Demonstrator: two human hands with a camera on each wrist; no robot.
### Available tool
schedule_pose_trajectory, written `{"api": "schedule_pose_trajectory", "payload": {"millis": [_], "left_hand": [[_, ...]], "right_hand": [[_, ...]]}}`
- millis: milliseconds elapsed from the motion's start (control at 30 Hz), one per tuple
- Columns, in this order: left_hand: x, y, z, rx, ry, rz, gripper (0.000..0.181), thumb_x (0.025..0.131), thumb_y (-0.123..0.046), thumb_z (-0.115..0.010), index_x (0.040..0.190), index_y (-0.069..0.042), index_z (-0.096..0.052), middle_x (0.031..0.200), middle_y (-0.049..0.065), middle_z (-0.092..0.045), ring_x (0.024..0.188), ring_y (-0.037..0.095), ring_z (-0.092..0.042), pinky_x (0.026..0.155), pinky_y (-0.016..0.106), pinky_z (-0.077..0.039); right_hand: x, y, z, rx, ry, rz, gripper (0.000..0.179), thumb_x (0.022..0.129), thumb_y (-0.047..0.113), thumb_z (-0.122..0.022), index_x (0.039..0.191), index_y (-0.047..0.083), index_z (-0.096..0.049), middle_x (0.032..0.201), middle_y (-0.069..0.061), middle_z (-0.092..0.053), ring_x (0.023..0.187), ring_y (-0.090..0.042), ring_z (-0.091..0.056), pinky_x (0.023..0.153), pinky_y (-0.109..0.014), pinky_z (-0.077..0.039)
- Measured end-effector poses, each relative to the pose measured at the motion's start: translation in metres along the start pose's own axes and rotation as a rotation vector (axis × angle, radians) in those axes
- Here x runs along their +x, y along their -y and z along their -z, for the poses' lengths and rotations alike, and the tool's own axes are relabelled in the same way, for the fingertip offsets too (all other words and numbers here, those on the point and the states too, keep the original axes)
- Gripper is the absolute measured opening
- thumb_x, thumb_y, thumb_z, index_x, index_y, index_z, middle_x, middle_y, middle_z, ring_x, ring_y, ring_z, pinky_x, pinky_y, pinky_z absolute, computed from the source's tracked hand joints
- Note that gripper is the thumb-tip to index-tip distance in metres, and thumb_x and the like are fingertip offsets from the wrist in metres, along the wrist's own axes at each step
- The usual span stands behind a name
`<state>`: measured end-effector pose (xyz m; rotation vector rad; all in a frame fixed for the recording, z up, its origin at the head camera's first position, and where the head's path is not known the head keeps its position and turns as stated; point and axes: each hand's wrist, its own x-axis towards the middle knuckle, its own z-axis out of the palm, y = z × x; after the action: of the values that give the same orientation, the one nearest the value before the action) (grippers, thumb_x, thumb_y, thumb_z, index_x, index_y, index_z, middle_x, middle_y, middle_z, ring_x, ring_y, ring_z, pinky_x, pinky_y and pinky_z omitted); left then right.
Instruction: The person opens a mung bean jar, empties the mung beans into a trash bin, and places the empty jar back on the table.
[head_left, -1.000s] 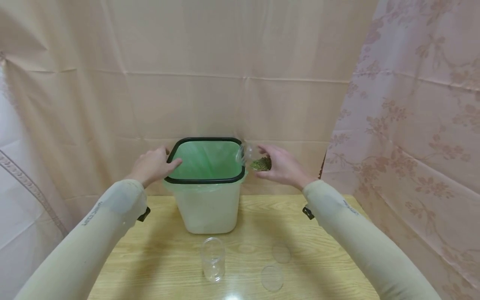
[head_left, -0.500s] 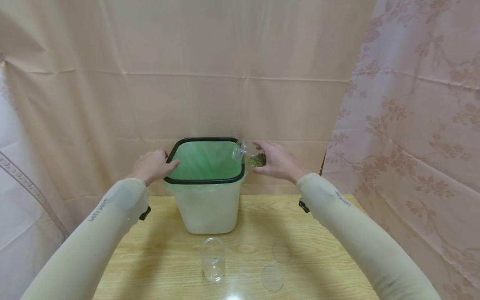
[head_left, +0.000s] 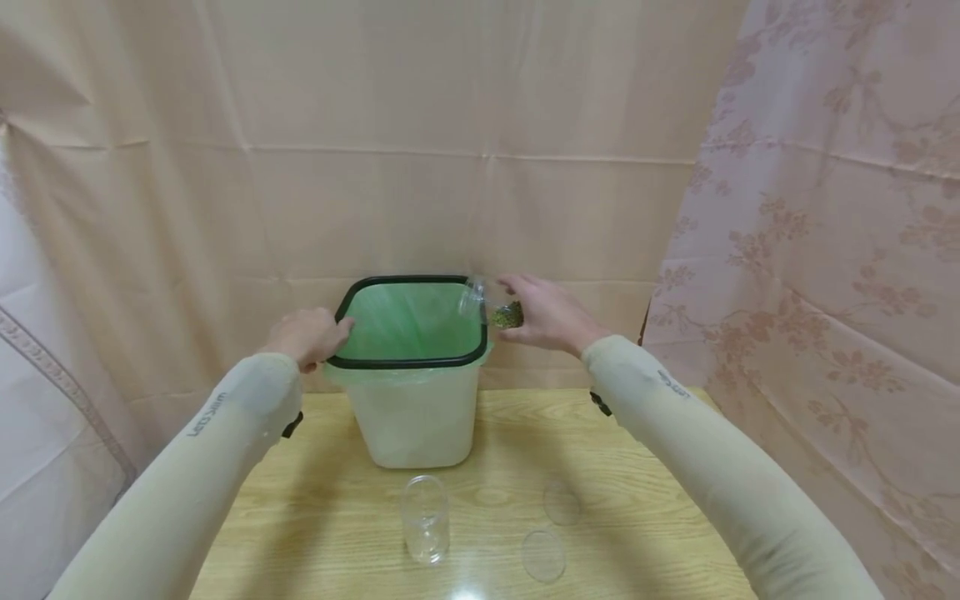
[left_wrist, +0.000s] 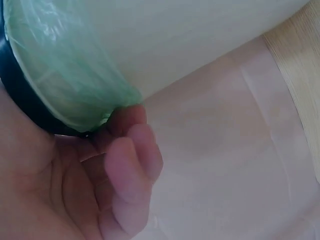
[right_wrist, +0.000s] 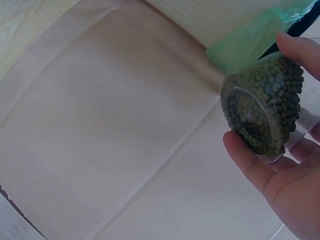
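Observation:
A pale wastebasket (head_left: 420, 425) with a black rim (head_left: 408, 363) and a green plastic bag lining (head_left: 405, 321) stands on the table. My left hand (head_left: 303, 335) grips its left rim, thumb on top and fingers curled under outside, as the left wrist view shows. My right hand (head_left: 551, 315) holds a clear plastic jar (head_left: 476, 300) tilted on its side, mouth toward the basket and overlapping the right rim. Green mung beans (right_wrist: 255, 110) lie gathered at the jar's bottom end. Part of the jar is hidden by the fingers.
On the wooden table (head_left: 337, 517) in front stands a second clear jar (head_left: 426, 521). Two clear round lids (head_left: 543, 557) lie to its right. A beige curtain (head_left: 375, 150) hangs close behind the wastebasket, and a floral cloth (head_left: 825, 250) hangs on the right.
My right hand has moved left with the jar, bringing its mouth over the rim. The left thumb has drawn in and the fingers have closed round the left rim.

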<state>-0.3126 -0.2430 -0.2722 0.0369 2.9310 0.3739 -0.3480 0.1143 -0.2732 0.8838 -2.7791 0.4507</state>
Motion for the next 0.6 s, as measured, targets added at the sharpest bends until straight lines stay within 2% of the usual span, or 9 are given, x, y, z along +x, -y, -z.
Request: {"api": "schedule_pose_trajectory", "payload": {"millis": [100, 300, 600], "left_hand": [[0.0008, -0.0002, 0.0005, -0.031, 0.026, 0.021, 0.054, 0.108, -0.043, -0.028, 0.078, -0.007, -0.053, 0.06, 0.005, -0.053, 0.046, 0.016, -0.05, 0.048, 0.028, -0.044], [0.0023, -0.0001, 0.0001, -0.127, 0.08, 0.081, 0.06, 0.108, -0.045, -0.024, 0.096, 0.0, -0.061, 0.055, 0.003, -0.05, 0.044, 0.015, -0.047, 0.048, 0.028, -0.044], [0.0061, -0.0024, -0.0019, -0.174, 0.094, 0.133, 0.058, 0.108, -0.042, -0.022, 0.118, 0.006, -0.054, 0.059, 0.006, -0.053, 0.046, 0.016, -0.051, 0.047, 0.028, -0.047]], "right_hand": [[0.0028, 0.0015, 0.001, -0.012, 0.007, 0.002, 0.089, 0.082, 0.037, -0.085, 0.153, 0.007, -0.039, 0.143, -0.014, -0.056, 0.129, -0.034, -0.054, 0.109, -0.051, -0.041], [0.006, 0.0057, 0.0019, -0.041, 0.007, 0.009, 0.088, 0.083, 0.034, -0.085, 0.153, 0.007, -0.039, 0.143, -0.014, -0.055, 0.128, -0.034, -0.054, 0.109, -0.05, -0.041], [0.0092, 0.0096, 0.0043, -0.07, 0.041, 0.009, 0.087, 0.084, 0.031, -0.085, 0.152, 0.003, -0.038, 0.147, -0.018, -0.051, 0.13, -0.036, -0.053, 0.109, -0.05, -0.041]]}}
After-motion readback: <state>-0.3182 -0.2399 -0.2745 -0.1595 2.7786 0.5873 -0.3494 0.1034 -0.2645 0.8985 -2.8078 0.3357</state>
